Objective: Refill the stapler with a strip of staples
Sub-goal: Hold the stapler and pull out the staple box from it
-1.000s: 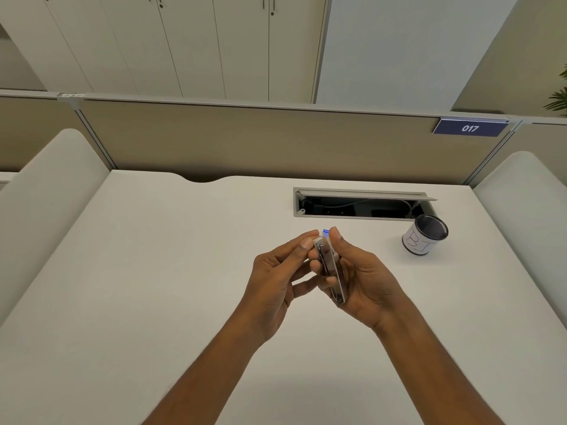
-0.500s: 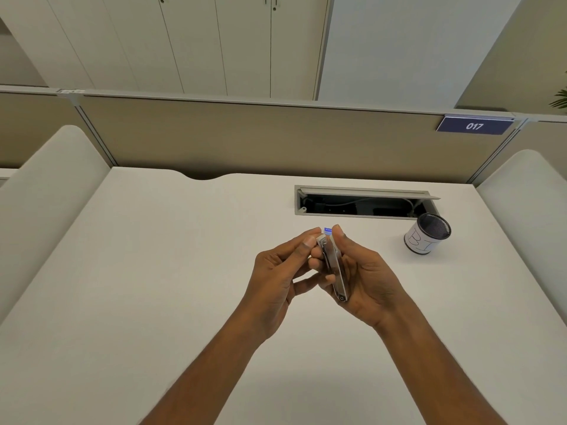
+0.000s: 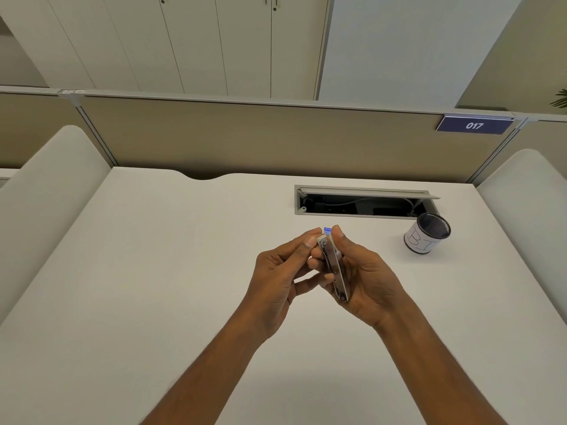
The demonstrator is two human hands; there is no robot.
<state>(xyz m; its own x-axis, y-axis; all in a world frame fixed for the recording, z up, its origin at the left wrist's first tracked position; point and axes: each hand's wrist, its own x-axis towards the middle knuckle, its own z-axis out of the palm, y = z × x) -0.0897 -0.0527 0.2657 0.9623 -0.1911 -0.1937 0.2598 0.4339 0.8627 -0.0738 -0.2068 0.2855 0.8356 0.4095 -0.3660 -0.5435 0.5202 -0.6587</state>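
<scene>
I hold a slim metal stapler (image 3: 335, 271) edge-up above the middle of the white desk (image 3: 153, 271). My right hand (image 3: 365, 277) cups it from the right, thumb on its far tip. My left hand (image 3: 282, 271) pinches the stapler's far end between thumb and forefinger, where a pale strip-like piece (image 3: 321, 240) shows; I cannot tell whether this is the staples. A small blue object (image 3: 327, 230) lies on the desk just beyond the fingertips, mostly hidden.
A mesh pen cup with a white label (image 3: 427, 234) stands at the right. Behind it is an open cable tray (image 3: 362, 201) in the desk. A beige partition (image 3: 245, 139) closes the far edge, and rounded white dividers (image 3: 49, 191) flank both sides.
Both hands stay on the stapler in nearly the same pose; only the view shifts slightly.
</scene>
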